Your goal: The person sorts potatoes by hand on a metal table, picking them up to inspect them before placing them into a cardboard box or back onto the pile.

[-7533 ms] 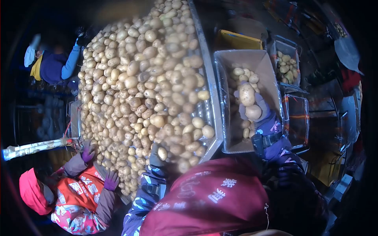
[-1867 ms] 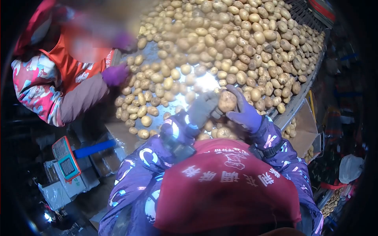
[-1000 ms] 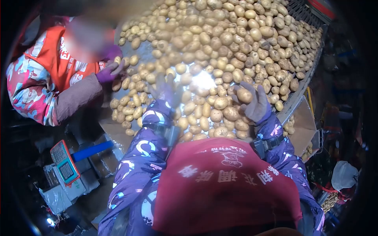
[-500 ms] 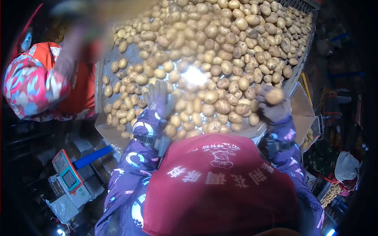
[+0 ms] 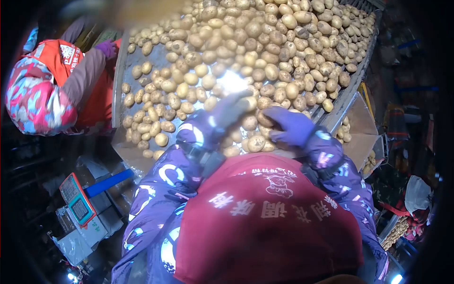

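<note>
Both my hands wear gloves and reach in over a heap of potatoes [image 5: 288,90] on a grey metal sorting table [image 5: 156,54]. My left hand [image 5: 229,112], slightly blurred, curls its fingers against a potato [image 5: 251,103] at the middle of the near edge. Facing it, my right hand [image 5: 292,127], in a purple glove, has fingers and thumb closed about another potato [image 5: 264,119]. A few loose potatoes [image 5: 256,143] lie between my hands and my red apron [image 5: 265,217].
A cardboard box [image 5: 359,120] with potatoes in it stands at the table's right edge. On the left, a co-worker in a red apron [image 5: 97,102] stands beside the table. A scale display [image 5: 78,201] is at lower left. Something blurred [image 5: 137,12] hangs at the top.
My right hand has come from the right edge, where it held a potato, to the middle. My left hand has slid right among the potatoes. The co-worker's arm has moved.
</note>
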The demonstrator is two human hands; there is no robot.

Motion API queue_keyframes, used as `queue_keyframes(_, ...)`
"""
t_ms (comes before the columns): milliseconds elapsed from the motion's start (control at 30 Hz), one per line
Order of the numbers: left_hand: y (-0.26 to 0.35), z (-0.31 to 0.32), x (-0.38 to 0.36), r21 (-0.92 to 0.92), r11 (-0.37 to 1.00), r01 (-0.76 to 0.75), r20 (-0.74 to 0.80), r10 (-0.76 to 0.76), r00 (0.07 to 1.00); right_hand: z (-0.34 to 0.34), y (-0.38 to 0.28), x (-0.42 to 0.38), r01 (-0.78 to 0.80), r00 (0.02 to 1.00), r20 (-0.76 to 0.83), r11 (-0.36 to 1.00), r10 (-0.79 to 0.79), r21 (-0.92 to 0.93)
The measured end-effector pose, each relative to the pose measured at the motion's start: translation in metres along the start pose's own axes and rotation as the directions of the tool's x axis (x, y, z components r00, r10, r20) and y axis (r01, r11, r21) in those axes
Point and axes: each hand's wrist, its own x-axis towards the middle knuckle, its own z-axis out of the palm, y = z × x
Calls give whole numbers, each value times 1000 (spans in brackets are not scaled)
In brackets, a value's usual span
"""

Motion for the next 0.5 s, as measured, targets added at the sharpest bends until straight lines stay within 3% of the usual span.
queue_keyframes(33, 10, -3, -8, -210, 972, 106, -35, -116, 993, 8, -2, 8, 28, 999, -17, 992, -31, -124)
queue_keyframes(100, -4, -8, -29, -359, 932, 55, -96, -96, 991, 25, -1, 23, 82, 994, -37, 928, -102, -363)
queue_keyframes(133, -5, -10, -38, -406, 913, 46, -130, -108, 986, 26, 2, 27, 141, 982, -67, 923, -176, -358)
queue_keyframes(167, -6, -12, -48, -450, 892, 34, -164, -120, 979, 27, 1, 33, 58, 998, -32, 990, -63, -127)
queue_keyframes(200, 2, -8, -55, -319, 947, 40, -242, -122, 963, 25, -2, 37, -47, 999, 31, 994, 44, 102)
queue_keyframes(233, 5, -6, -59, -183, 982, 54, -315, -111, 942, 15, -6, 38, -79, 995, 85, 924, 51, 373)
queue_keyframes(267, -3, -8, -57, -68, 994, 83, -317, -100, 943, 4, -9, 39, -133, 989, 139, 764, 58, 631)
queue_keyframes(300, -7, -7, -58, -221, 973, 62, -305, -129, 943, -6, -13, 40, -195, 979, 193, 554, 64, 809)
queue_keyframes(333, -9, -6, -58, -368, 929, 41, -287, -155, 945, 5, -10, 41, 33, 999, 8, 752, -50, 658)
queue_keyframes(367, -15, -6, -58, -344, 939, 1, -298, -110, 948, 15, -5, 39, 250, 968, -142, 870, -209, 425)
queue_keyframes(400, -20, -5, -58, -320, 947, -40, -310, -64, 949, 22, 0, 36, 187, 979, -163, 866, -124, 464)
queue_keyframes(467, -36, -7, -57, 84, 985, -151, -331, 170, 928, 29, 11, 34, 37, 993, -113, 768, 45, 639)
queue_keyframes(500, -32, -7, -59, 56, 990, -133, -331, 144, 933, 28, 10, 33, 41, 992, -117, 759, 47, 650)
